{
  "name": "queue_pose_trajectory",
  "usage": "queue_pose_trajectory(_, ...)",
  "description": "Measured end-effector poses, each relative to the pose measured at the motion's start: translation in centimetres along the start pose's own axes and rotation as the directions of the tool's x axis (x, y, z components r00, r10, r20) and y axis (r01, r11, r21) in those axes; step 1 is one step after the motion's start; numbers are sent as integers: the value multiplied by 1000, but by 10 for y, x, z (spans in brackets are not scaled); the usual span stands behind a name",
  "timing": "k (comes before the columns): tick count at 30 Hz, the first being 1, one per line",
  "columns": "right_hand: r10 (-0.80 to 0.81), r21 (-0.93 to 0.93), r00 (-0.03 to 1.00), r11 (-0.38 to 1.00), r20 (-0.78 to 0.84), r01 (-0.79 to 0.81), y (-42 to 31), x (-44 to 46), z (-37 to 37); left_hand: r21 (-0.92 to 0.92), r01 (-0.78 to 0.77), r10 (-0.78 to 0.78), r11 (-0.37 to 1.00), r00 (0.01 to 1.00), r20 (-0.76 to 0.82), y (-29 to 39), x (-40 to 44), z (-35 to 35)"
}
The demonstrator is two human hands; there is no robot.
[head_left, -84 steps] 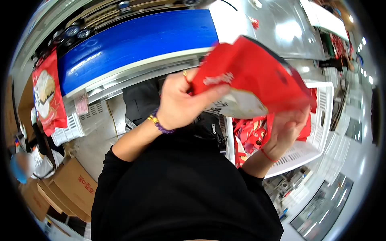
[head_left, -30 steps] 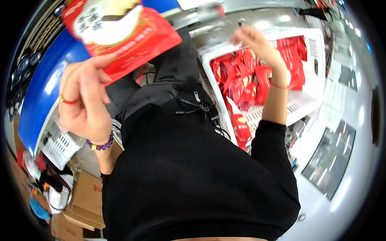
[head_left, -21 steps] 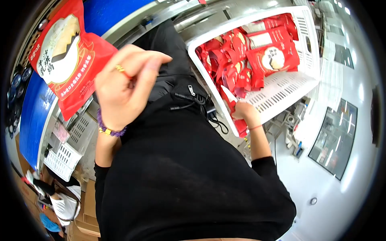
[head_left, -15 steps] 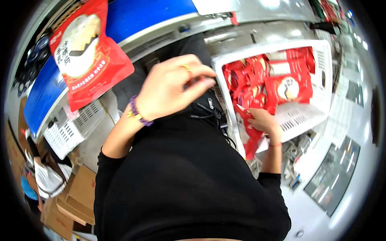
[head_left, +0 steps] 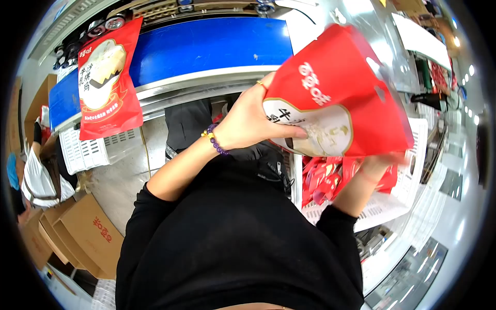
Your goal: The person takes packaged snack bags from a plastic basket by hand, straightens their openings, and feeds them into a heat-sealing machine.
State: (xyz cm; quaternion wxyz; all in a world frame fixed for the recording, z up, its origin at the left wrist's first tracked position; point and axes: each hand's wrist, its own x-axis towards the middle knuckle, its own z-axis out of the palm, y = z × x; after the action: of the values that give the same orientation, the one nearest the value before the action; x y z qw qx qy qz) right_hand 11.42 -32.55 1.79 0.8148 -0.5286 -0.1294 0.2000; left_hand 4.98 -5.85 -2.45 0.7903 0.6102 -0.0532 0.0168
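Observation:
A red snack bag (head_left: 361, 103) with a white label is raised in front of me, tilted, its top edge towards the upper right. My left hand (head_left: 253, 121) grips its lower left side, thumb across the label. Against the bag's right lower edge is my right hand (head_left: 385, 160), blurred, its fingers partly hidden by the bag. Below and behind sits a white plastic crate (head_left: 418, 150) with several more red bags (head_left: 328, 178). Another red snack bag (head_left: 111, 82) lies on the left of the blue conveyor belt (head_left: 206, 46), hanging over its front edge.
A metal rail (head_left: 206, 82) runs along the front of the belt. At the lower left stand open cardboard boxes (head_left: 85, 232), with a white crate (head_left: 93, 150) under the belt. Another person in white clothing (head_left: 44, 175) is at the far left.
My right hand has come up out of the crate with a red bag. My left hand, free before, has moved right and taken hold of it. The view has shifted, showing more belt.

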Motion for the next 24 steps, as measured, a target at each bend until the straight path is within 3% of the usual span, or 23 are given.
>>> queue_pose_trajectory(1,34,-88,989,995,-145,-47,5,4,-14,-147,70,-78,987,995,-54,-8,0,3)
queue_pose_trajectory(2,-53,-308,998,949,47,65,22,4,-23,-155,76,-91,985,991,-96,-13,2,7)
queue_pose_trajectory(3,-100,-484,964,849,247,212,38,6,-20,-11,9,-10,1000,992,-128,-24,5,10)
queue_pose_trajectory(4,-97,-480,963,851,251,211,50,7,-11,63,9,-2,998,994,-110,-19,4,7)
queue_pose_trajectory(5,-18,-406,1000,914,-2,15,57,8,-5,136,7,5,991,996,-88,-13,7,9)
queue_pose_trajectory(6,88,-280,965,947,-245,-158,59,10,-5,-73,11,-17,997,997,-75,-20,9,11)
queue_pose_trajectory(7,87,-279,965,948,-245,-156,60,12,-4,-279,20,-36,960,998,-55,-24,9,9)
queue_pose_trajectory(10,-54,-509,994,860,-94,-2,55,19,3,-214,-48,29,976,995,-92,-25,19,-5)
queue_pose_trajectory(12,-12,-531,995,847,-98,-42,49,25,0,-192,-70,31,979,980,-195,-30,25,-1)
queue_pose_trajectory(15,65,-585,991,802,-121,-124,54,28,-11,-224,51,-82,973,988,-131,-20,26,-17)
queue_pose_trajectory(17,-88,-475,981,880,-173,-5,62,29,-21,-198,65,-99,978,981,-164,-24,33,-26)
queue_pose_trajectory(19,-218,-203,973,959,-79,198,73,46,-34,-106,-42,16,993,972,-233,-20,47,-28)
queue_pose_trajectory(21,-228,-177,892,969,-390,170,82,71,-30,354,-171,275,920,923,-268,-40,69,-35)
queue_pose_trajectory(22,-219,-171,898,972,-382,164,84,83,-35,479,-84,252,874,921,-298,-37,78,-35)
queue_pose_trajectory(23,-310,-410,884,899,-351,152,86,95,-40,588,9,230,808,915,-331,-33,86,-36)
queue_pose_trajectory(24,-393,-625,871,769,-296,135,87,107,-46,548,44,243,835,865,-439,-45,100,-37)
